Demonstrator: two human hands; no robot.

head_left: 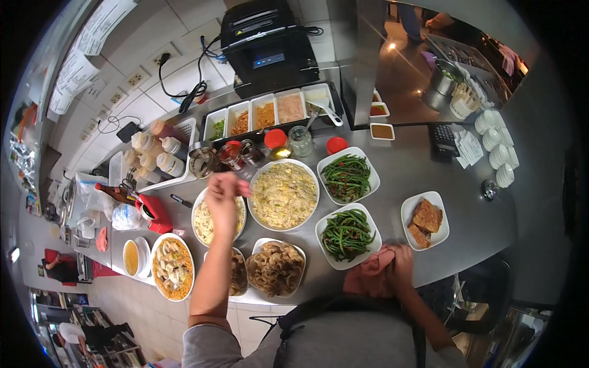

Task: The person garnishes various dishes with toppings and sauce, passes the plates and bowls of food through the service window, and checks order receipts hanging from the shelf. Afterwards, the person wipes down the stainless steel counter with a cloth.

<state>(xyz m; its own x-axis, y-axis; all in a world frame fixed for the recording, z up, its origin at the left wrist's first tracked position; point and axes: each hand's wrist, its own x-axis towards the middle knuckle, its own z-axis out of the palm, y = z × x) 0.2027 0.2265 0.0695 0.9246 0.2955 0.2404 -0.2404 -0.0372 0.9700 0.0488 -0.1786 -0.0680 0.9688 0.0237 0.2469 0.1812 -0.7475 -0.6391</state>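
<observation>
My left hand point(223, 187) is blurred by motion above the far edge of the smaller plate of fried rice point(211, 222), so its finger pose is unclear. To its right lies a larger round plate of fried rice point(284, 195). My right hand point(401, 266) grips a pink cloth point(368, 273) at the counter's front edge. That cloth touches or overlaps the corner of the nearer dish of green beans point(347, 235); a second green bean dish point(346, 178) sits behind it. Fried pieces fill a square dish point(276, 268), and another is partly hidden by my left forearm.
Topping containers point(265, 115) line the back beneath a black printer point(267, 46). Jars point(300, 141) stand before them. Squeeze bottles point(170, 164) fill a white basket at left. An oval noodle-like dish point(173, 268) is front left; browned slabs point(427, 216) sit right.
</observation>
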